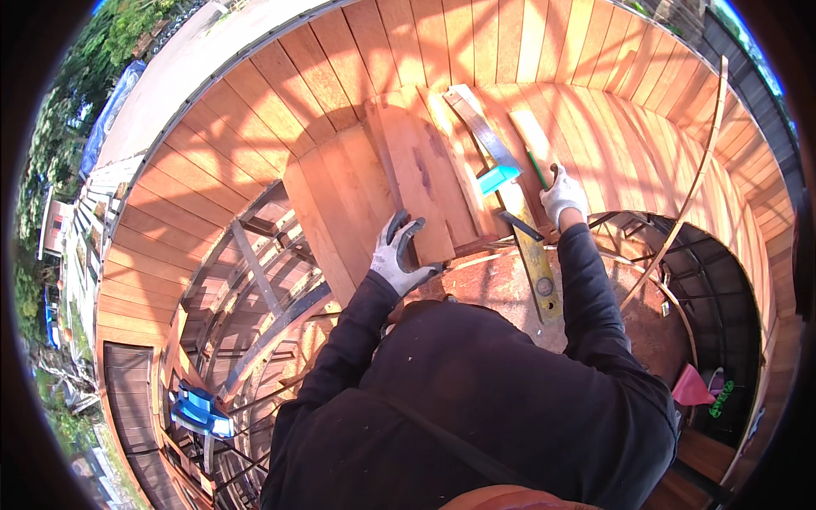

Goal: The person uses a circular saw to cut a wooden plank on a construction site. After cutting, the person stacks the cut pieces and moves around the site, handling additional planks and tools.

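Note:
My left hand [395, 255], in a grey-white glove with dark fingertips, has its fingers spread against the near left edge of a loose wooden board [425, 187]. Farther right, my right hand [563, 202], gloved alike, is closed around a thin green pencil [537, 170]. The pencil points toward a short pale wood piece [529, 132]. Between my hands lies a tool with a metal blade [484, 132] and a turquoise handle [497, 178]. Partly beneath it, a yellow spirit level [541, 276] reaches toward me, with a short dark bar [520, 226] across it.
Wooden planks [212, 195] form a curved walkway around me. Open metal framing [263, 280] shows at the left and a dark opening [722, 289] at the right. A blue power tool [201, 412] sits lower left. A long thin strip [688, 195] leans at the right, above a pink cloth [693, 387].

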`<state>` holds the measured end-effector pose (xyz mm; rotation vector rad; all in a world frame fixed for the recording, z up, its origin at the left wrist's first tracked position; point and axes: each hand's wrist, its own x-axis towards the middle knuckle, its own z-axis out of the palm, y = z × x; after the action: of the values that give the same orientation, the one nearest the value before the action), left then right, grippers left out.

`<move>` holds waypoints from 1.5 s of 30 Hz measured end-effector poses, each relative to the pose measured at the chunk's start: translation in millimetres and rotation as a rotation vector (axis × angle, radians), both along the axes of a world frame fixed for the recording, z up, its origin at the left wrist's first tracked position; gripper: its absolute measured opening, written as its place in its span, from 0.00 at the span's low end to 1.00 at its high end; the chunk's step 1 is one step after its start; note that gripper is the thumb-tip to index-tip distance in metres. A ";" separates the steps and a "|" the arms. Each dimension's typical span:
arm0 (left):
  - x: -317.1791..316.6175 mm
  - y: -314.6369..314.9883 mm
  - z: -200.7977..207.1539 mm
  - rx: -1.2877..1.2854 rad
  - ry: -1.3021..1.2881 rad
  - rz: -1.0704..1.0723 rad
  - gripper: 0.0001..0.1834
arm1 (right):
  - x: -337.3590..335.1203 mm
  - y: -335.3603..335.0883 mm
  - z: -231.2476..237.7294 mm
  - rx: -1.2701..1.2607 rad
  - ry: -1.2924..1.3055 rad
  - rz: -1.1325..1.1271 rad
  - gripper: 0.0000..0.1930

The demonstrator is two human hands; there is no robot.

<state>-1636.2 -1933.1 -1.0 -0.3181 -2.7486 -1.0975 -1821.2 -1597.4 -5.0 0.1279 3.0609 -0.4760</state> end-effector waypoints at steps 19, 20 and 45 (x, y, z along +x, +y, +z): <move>-12.4 7.2 -19.4 0.491 -0.187 0.369 0.61 | 150.2 -113.4 27.7 -0.538 0.026 0.570 0.31; -8.9 2.4 -23.8 0.553 -0.192 0.380 0.60 | 149.8 -116.0 35.1 -0.471 0.057 0.616 0.33; 53.7 -18.9 1.6 0.294 -0.048 0.465 0.19 | 137.8 -163.4 -5.3 -0.146 0.327 0.965 0.34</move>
<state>-1582.5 -1952.0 0.6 0.3704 -2.4557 -1.3472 -1683.4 -1760.8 -10.4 -1.4576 2.8506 -0.6522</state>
